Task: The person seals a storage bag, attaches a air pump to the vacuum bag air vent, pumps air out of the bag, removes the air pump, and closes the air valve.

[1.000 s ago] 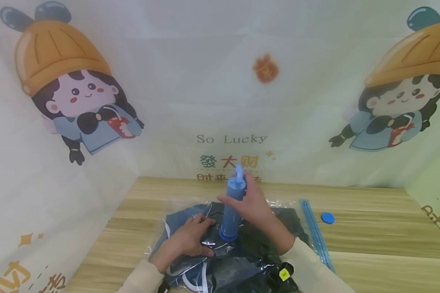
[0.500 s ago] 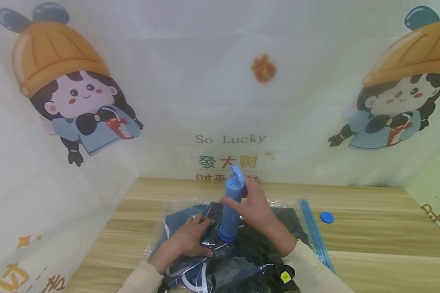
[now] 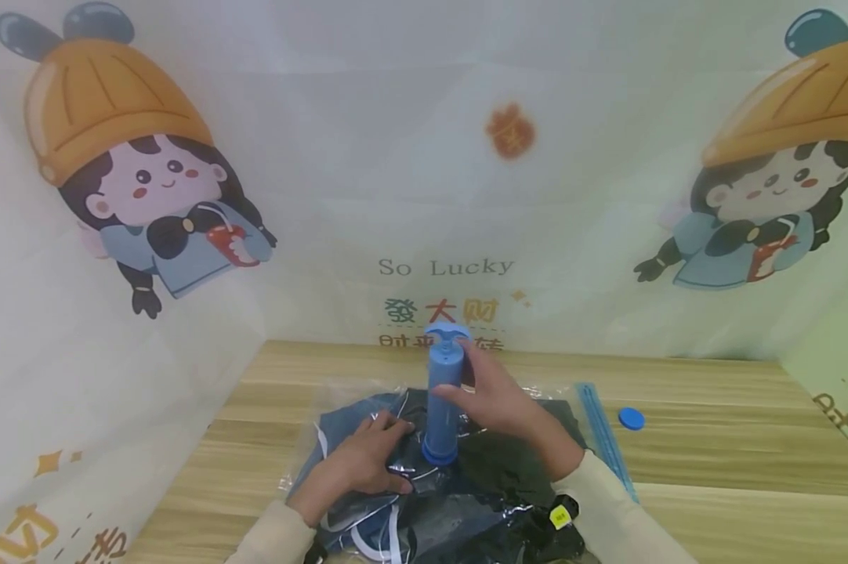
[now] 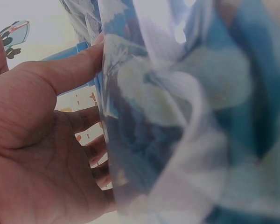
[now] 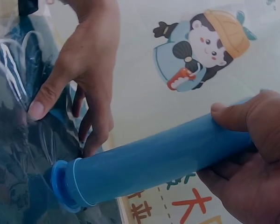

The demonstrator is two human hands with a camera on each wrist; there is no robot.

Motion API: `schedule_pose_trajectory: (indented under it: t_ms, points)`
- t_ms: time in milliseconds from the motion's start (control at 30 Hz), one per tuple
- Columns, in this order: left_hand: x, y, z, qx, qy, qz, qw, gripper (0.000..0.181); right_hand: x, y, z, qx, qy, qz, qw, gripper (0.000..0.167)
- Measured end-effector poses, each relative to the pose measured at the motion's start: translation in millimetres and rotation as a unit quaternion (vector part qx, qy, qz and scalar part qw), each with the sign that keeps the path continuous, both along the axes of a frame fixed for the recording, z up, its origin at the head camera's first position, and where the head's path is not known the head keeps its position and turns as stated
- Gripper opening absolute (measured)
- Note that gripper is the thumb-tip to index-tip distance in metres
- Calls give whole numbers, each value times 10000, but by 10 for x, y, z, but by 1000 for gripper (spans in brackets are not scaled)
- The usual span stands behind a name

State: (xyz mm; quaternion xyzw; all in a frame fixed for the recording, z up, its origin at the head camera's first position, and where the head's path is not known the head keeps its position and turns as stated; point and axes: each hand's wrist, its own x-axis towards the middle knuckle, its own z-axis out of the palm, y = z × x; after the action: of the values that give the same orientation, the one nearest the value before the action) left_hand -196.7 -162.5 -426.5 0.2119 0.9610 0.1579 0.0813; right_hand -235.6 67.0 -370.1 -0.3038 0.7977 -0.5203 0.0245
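A blue hand pump (image 3: 443, 403) stands upright on a clear plastic bag (image 3: 466, 521) with dark and blue cloth inside. My right hand (image 3: 491, 395) holds the upper part of the pump's barrel between thumb and fingers, just below its T-shaped handle (image 3: 447, 332). In the right wrist view the pump (image 5: 154, 161) meets the bag (image 5: 18, 154) at its blue base. My left hand (image 3: 364, 462) rests on the bag left of the pump, fingers spread. Its thumb and fingertips touch the plastic in the left wrist view, where the hand (image 4: 42, 121) holds nothing.
A blue slider strip (image 3: 605, 435) lies along the bag's right side, partly under my right sleeve. Beyond it, a round blue cap (image 3: 632, 418) sits on the wooden table (image 3: 713, 439). Printed cloth (image 3: 325, 157) hangs behind and at both sides.
The pump's handle has turned so that its full width faces the head camera, and the pump's top has shifted slightly left. My right hand moved with it. My left hand has stayed in place.
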Motion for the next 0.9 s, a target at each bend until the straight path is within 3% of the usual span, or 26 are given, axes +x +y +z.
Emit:
schedule_pose_trajectory:
  t_ms: [133,233,300,400,500,600,733,900]
  points:
    - [-6,2,3,5,20,-19,10000,81,-56,66,-18,-186,-193,649,9975,68]
    - [-5,8,7,-23,21,-8,10000,81,-81,85,-45,-249,-225,735,9967,68]
    - [-2,9,9,-34,33,-4,10000,81,-67,50,-62,-207,-250,412,9986,70]
    - [-3,14,15,-56,15,19,10000,81,-21,-53,-79,-111,-98,-419,9990,72]
    - [-6,20,20,-65,-8,33,10000,81,21,-156,-71,5,182,-1305,9913,75]
    - [-7,25,20,-69,-22,35,10000,81,34,-206,-72,126,598,-1855,9807,77]
    - [-5,22,10,-64,-24,34,10000,81,39,-199,-101,37,830,-2135,9734,72]
    - [5,1,1,-78,22,45,10000,81,53,-133,-105,-174,806,-1960,9771,60]
